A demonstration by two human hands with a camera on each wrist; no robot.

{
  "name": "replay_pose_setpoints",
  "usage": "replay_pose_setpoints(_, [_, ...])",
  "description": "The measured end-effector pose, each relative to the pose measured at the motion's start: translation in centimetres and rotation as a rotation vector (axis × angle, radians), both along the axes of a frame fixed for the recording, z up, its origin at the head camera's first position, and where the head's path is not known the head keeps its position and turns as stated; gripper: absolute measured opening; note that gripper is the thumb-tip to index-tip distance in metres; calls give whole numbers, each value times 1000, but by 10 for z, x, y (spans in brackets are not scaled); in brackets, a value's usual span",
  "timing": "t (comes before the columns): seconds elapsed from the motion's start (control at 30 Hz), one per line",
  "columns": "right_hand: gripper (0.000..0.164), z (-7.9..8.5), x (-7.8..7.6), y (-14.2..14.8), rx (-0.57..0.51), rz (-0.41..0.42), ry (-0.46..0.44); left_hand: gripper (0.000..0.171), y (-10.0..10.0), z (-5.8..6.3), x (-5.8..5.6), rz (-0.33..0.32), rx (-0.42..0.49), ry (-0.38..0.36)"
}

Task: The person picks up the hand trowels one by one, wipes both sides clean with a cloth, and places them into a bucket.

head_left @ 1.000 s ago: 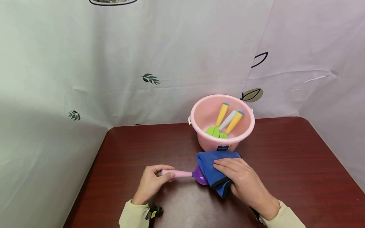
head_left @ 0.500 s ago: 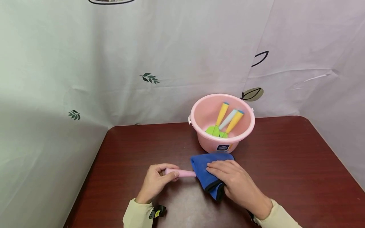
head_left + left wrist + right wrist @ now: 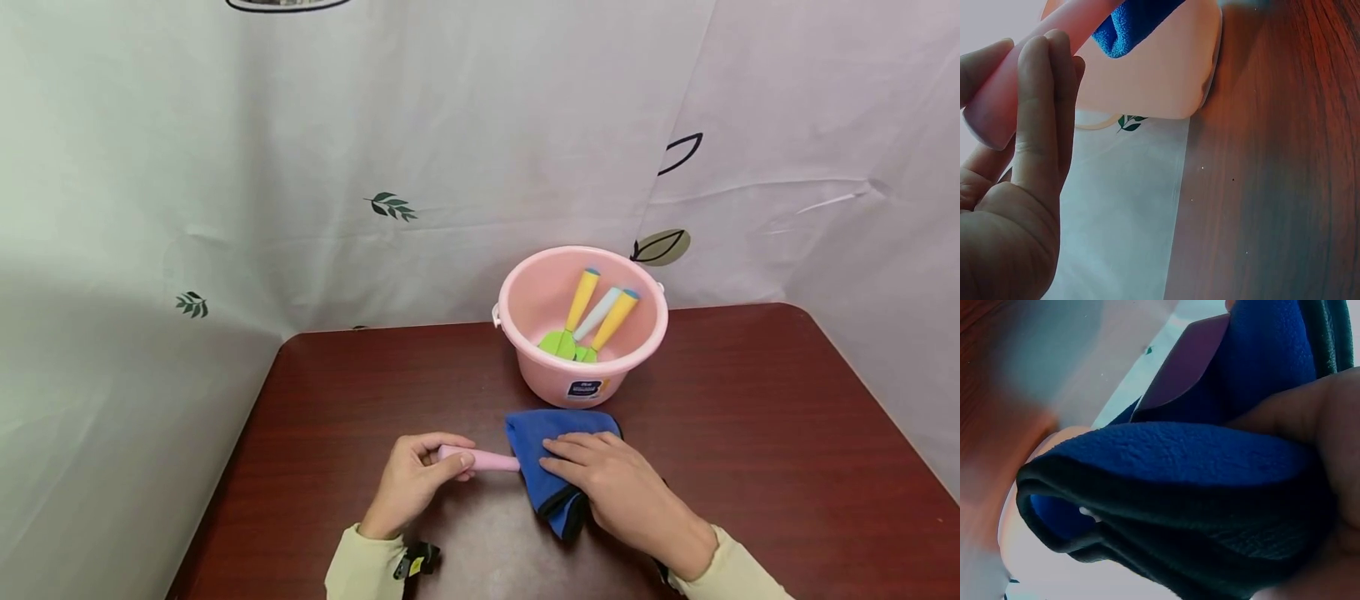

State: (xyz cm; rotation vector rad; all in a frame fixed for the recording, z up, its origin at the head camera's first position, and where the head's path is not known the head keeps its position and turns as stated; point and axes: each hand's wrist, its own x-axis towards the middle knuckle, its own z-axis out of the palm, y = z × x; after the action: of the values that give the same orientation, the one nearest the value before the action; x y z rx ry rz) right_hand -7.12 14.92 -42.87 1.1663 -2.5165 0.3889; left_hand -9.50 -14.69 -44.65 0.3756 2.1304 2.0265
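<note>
In the head view my left hand (image 3: 412,482) pinches the pink handle of a small toy shovel (image 3: 491,461) between thumb and fingers. A folded blue cloth (image 3: 534,442) with black edging covers the shovel's head. My right hand (image 3: 626,492) holds that cloth, its fingers lying over the top. Up close in the left wrist view, fingers wrap the pink handle (image 3: 1054,40) near its butt end. The right wrist view shows the purple blade (image 3: 1185,365) between folds of the cloth (image 3: 1179,453), with the thumb inside the fold.
A pink bucket (image 3: 532,367) stands just behind the cloth. Inside lean two yellow-handled green toy tools (image 3: 582,300) and one with a pale blue handle (image 3: 597,314). The brown table (image 3: 360,392) meets a patterned fabric backdrop (image 3: 465,167) at its rear and sides.
The cloth and right hand have moved left and a little toward me, hiding the purple shovel head. My left hand has shifted slightly right with the handle. The bucket stays put.
</note>
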Motion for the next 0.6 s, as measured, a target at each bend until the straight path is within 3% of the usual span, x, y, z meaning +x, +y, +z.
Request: replay_pose_setpoints(0.6, [46,-1,2,12,27,-49,-3,25,-9,-1,1,33,34,6])
